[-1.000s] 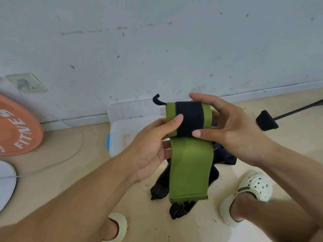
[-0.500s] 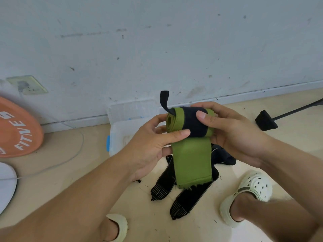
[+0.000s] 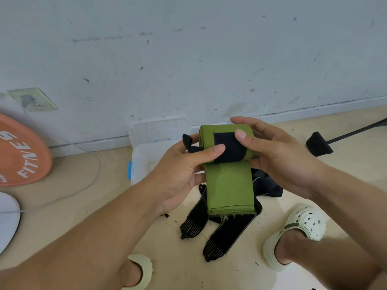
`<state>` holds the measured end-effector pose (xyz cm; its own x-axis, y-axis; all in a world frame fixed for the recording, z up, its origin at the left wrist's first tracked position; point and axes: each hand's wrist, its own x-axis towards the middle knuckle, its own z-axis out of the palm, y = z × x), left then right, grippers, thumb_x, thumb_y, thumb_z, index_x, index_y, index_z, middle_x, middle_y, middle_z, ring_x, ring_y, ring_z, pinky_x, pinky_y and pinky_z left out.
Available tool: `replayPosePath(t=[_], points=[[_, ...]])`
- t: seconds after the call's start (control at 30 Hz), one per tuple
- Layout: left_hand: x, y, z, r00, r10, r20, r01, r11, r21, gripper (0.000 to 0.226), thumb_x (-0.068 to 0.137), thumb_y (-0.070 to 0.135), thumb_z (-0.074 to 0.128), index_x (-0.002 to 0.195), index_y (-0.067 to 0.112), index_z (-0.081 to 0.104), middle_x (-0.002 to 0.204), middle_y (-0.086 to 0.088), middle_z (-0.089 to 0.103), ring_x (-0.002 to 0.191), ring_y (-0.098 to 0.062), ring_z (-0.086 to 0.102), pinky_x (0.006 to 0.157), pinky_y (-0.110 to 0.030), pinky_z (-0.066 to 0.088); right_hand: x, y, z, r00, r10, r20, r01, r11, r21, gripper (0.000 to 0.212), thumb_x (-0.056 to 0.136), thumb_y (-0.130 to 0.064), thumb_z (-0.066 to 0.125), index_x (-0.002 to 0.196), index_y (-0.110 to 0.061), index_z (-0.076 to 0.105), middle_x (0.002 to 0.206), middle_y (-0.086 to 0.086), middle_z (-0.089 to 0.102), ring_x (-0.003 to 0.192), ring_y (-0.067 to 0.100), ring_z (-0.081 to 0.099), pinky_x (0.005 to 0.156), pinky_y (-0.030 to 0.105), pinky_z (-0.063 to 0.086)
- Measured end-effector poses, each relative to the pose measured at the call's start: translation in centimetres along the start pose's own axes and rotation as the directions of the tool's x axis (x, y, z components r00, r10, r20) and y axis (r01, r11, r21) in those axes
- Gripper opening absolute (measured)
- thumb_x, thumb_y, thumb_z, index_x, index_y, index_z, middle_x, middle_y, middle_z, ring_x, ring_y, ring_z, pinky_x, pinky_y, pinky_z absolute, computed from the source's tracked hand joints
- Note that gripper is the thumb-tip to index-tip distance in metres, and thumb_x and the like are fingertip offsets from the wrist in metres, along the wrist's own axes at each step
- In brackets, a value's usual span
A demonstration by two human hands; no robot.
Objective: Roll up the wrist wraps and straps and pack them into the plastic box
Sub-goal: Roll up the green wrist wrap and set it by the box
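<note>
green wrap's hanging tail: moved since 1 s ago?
Yes. The green wrist wrap has been rolled further, so its loose end has risen: it now hangs above the striped tips of the black straps on the floor, no longer between them.

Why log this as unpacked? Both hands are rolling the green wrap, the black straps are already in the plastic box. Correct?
Not quite. The head view shows the black straps lying on the floor, outside the plastic box. The rest holds: left hand and right hand are rolling the green wrap.

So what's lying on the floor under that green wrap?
Black straps in a loose heap, two striped ends poking out. The green wrap and both hands cover the rest of the heap.
</note>
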<state>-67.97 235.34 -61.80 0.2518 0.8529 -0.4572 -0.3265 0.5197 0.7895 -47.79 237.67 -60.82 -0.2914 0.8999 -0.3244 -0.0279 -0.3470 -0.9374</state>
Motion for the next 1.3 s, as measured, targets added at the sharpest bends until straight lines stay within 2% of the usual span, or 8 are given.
replayPosePath(t=[0.17, 0.6, 0.73, 0.83, 0.97, 1.1, 1.17, 1.3], points=[[-0.1, 0.2, -0.2, 0.999, 0.033, 0.007, -0.033, 0.999, 0.002, 0.064, 0.068, 0.008, 0.079, 0.129, 0.018, 0.064, 0.118, -0.014, 0.076, 0.104, -0.025, 0.076, 0.08, -0.037, 0.064, 0.0, 0.1, 0.0, 0.992, 0.098, 0.076, -0.099, 0.995, 0.007, 0.046, 0.091, -0.03, 0.068, 0.135, -0.017, 0.063, 0.131, 0.013, 0.07, 0.116, 0.032, 0.071, 0.096, 0.048, 0.059], [0.1, 0.5, -0.2, 0.999, -0.011, -0.044, 0.008, 0.996, -0.088, 0.057, 0.069, 0.013, 0.081, 0.124, 0.013, 0.068, 0.113, -0.015, 0.077, 0.105, -0.035, 0.075, 0.079, -0.04, 0.065, 0.0, 0.5, 0.1, 0.998, -0.036, 0.043, 0.034, 0.998, 0.051, 0.06, 0.079, 0.027, 0.061, 0.11, -0.025, 0.063, 0.118, 0.004, 0.064, 0.096, 0.025, 0.062, 0.087, 0.035, 0.054], [0.2, 0.3, -0.5, 0.999, 0.023, -0.041, -0.025, 0.998, -0.059, 0.059, 0.065, 0.002, 0.08, 0.123, 0.011, 0.067, 0.123, -0.019, 0.073, 0.104, -0.035, 0.075, 0.081, -0.043, 0.065, -0.1, 0.0, 0.2, 0.997, 0.032, 0.074, -0.044, 0.985, 0.169, 0.035, 0.082, -0.008, 0.07, 0.115, -0.019, 0.065, 0.115, 0.007, 0.066, 0.1, 0.024, 0.064, 0.086, 0.034, 0.058], [0.3, 0.1, -0.7, 0.998, 0.052, -0.021, -0.052, 0.999, 0.01, 0.063, 0.063, -0.005, 0.079, 0.123, 0.011, 0.068, 0.128, -0.015, 0.068, 0.103, -0.032, 0.076, 0.082, -0.043, 0.064, 0.0, 0.2, 0.1, 0.989, 0.139, 0.059, -0.146, 0.981, 0.127, 0.048, 0.084, -0.04, 0.069, 0.125, -0.014, 0.068, 0.124, 0.016, 0.07, 0.106, 0.026, 0.068, 0.09, 0.039, 0.06], [0.3, -0.2, -0.8, 0.997, 0.067, 0.032, -0.07, 0.99, 0.123, 0.062, 0.065, -0.009, 0.079, 0.121, 0.016, 0.071, 0.13, -0.009, 0.066, 0.106, -0.03, 0.075, 0.087, -0.041, 0.063, -0.2, 0.7, 0.5, 0.973, 0.201, 0.109, -0.211, 0.973, 0.088, 0.059, 0.09, -0.044, 0.064, 0.133, -0.004, 0.063, 0.116, 0.017, 0.067, 0.1, 0.026, 0.064, 0.069, 0.032, 0.057], [0.5, -0.9, -0.1, 0.998, 0.047, -0.052, -0.044, 0.997, 0.056, 0.052, 0.074, 0.026, 0.079, 0.124, 0.016, 0.069, 0.116, -0.001, 0.074, 0.108, -0.017, 0.073, 0.099, -0.038, 0.059, -0.3, 1.3, 1.4, 0.994, 0.108, -0.025, -0.103, 0.984, 0.142, 0.056, 0.078, -0.032, 0.076, 0.128, -0.013, 0.062, 0.115, 0.01, 0.068, 0.091, 0.019, 0.069, 0.068, 0.03, 0.056], [0.5, -1.9, 0.7, 0.989, 0.046, -0.141, -0.034, 0.996, 0.082, 0.04, 0.094, 0.045, 0.067, 0.124, 0.019, 0.069, 0.119, 0.0, 0.075, 0.114, -0.016, 0.07, 0.102, -0.037, 0.056, -0.7, 2.2, 2.4, 0.996, 0.042, -0.077, -0.042, 0.999, 0.0, 0.049, 0.08, -0.027, 0.08, 0.125, -0.026, 0.062, 0.113, 0.008, 0.067, 0.088, 0.016, 0.069, 0.071, 0.026, 0.056], [0.4, -4.1, 1.7, 0.926, 0.159, -0.343, -0.017, 0.924, 0.381, 0.041, 0.104, 0.062, 0.037, 0.117, 0.034, 0.063, 0.106, 0.015, 0.067, 0.097, 0.005, 0.062, 0.076, -0.011, 0.045, -1.4, 4.9, 4.3, 0.998, -0.006, -0.069, -0.008, 0.981, -0.196, 0.054, 0.079, -0.044, 0.076, 0.126, -0.049, 0.051, 0.116, 0.008, 0.066, 0.102, 0.025, 0.069, 0.094, 0.042, 0.059]])
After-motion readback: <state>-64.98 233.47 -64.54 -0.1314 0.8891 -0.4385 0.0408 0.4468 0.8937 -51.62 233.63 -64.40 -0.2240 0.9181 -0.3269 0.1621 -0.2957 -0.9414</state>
